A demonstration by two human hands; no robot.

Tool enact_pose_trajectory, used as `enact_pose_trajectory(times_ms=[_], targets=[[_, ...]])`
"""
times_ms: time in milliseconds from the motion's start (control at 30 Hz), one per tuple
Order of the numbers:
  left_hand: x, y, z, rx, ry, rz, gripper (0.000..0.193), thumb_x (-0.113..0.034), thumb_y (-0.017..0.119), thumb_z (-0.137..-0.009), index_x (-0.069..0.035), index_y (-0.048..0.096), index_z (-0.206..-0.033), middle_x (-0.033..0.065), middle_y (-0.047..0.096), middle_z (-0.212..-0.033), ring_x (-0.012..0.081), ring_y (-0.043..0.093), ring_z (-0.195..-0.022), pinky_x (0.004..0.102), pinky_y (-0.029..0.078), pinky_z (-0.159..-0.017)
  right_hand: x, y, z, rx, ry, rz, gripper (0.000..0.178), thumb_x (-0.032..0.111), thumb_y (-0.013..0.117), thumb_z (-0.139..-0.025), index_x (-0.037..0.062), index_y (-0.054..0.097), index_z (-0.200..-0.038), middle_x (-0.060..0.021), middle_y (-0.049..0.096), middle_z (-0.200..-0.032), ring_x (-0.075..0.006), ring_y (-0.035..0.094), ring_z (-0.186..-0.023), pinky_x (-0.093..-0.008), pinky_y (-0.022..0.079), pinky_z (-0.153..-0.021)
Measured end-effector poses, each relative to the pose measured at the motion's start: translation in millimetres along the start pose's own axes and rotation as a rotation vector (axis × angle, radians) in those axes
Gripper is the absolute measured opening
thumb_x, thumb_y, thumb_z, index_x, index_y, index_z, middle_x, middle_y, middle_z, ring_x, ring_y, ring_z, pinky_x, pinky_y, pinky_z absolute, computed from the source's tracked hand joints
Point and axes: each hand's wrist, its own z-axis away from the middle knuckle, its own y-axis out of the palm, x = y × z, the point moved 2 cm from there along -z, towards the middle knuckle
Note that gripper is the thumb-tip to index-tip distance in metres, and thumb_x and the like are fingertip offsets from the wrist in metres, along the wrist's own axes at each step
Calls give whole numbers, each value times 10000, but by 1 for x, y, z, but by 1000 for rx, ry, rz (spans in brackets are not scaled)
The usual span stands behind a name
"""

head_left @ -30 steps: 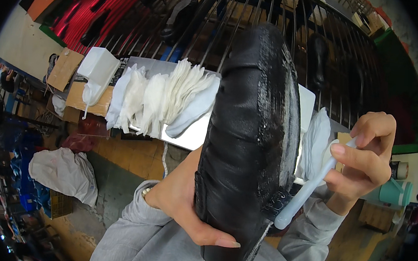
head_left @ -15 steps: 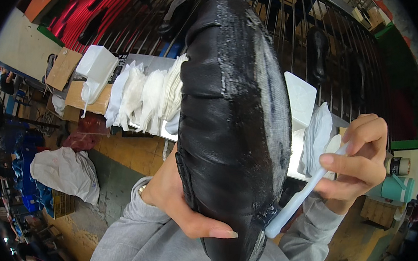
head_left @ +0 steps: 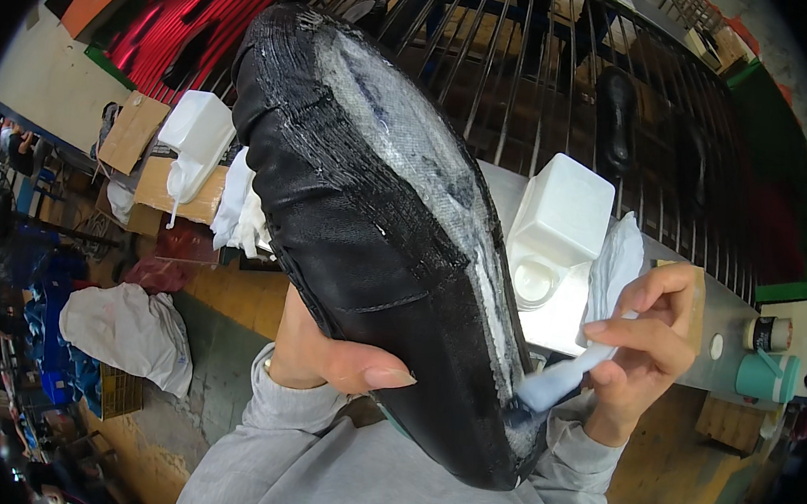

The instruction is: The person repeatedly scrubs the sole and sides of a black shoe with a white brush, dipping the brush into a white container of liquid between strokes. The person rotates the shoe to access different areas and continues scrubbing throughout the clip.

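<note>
A black leather shoe upper fills the middle of the head view, tilted, its underside partly turned up. A wet-looking dark band runs along its lower edge, beside a whitish fabric strip on the underside. My left hand is closed around the near part of the upper, thumb across its side. In my right hand, the fingers pinch a brush with a pale blue-white handle. The brush's blurred head is against the underside, near the end closest to me. That contact spot is partly hidden.
Beyond the shoe lies a metal bar rack with black shoes on it, glowing red at left. White plastic containers and a stack of white cloth stand before it. A white sack lies at left, a teal jug at right.
The shoe upper has tilted, its far end swinging left, and turned to show more of its underside. My right hand has moved left and slightly down, bringing the brush against the underside.
</note>
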Motion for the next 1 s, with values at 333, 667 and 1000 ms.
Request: enact_pose_trajectory(times_ms=[333,667,1000], targets=[[-4,-1,-6,293,52,-142,885,-66,970,-477,62,562,-1252,123,673,-1150,195,650,-1029,332,542,-879,18,10,-27,-67,-104,254,448,278,944,-469,158,824,-884,-19,431,-926,-164,451,-824,-275,345,-693],[-5,5,-6,338,98,-260,846,-59,962,-498,63,569,-1238,127,676,-1130,208,654,-1011,340,546,-866,10,1,-34,37,-171,138,430,303,959,-474,158,824,-855,-19,438,-930,-158,453,-799,-258,329,-671],[-1,-9,-3,201,160,-189,787,-95,925,-562,68,559,-1239,150,671,-1139,236,663,-1010,356,560,-856,-5,-8,-12,120,-171,-2,422,401,957,-502,158,822,-820,-6,464,-896,-157,465,-805,-274,333,-704]])
